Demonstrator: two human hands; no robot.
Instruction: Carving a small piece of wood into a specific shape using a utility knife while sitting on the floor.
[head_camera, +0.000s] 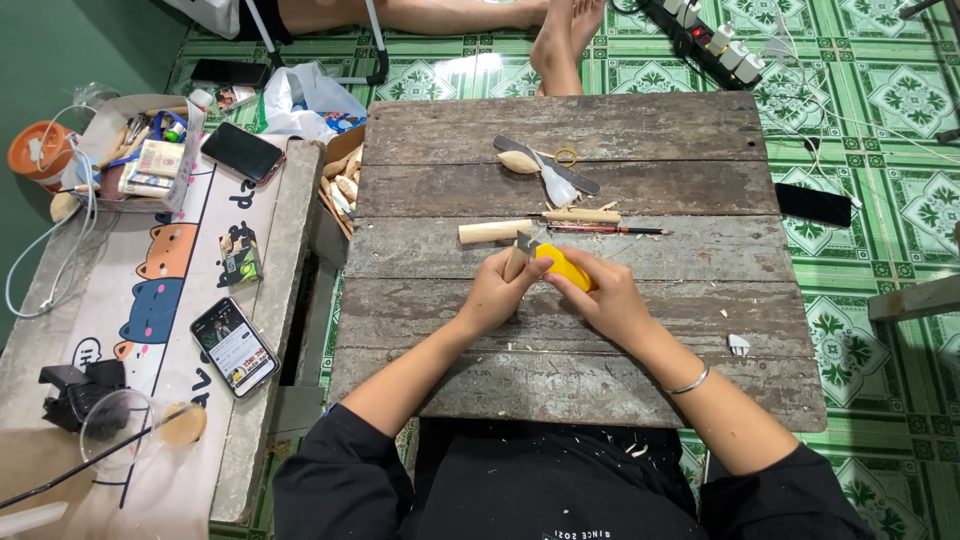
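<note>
Dowel (494, 232) on table (640, 380) (pencil (605, 230) right).

Your right hand (608, 298) grips a bright yellow handle (566, 266). The surface (580, 130) is weathered grey-brown planks. Lower left, a pale mat (150, 300) shows orange and blue cartoon cats. The floor (880, 100) has green-and-white floral tiles. Your sleeves (340, 480) are black.
</note>
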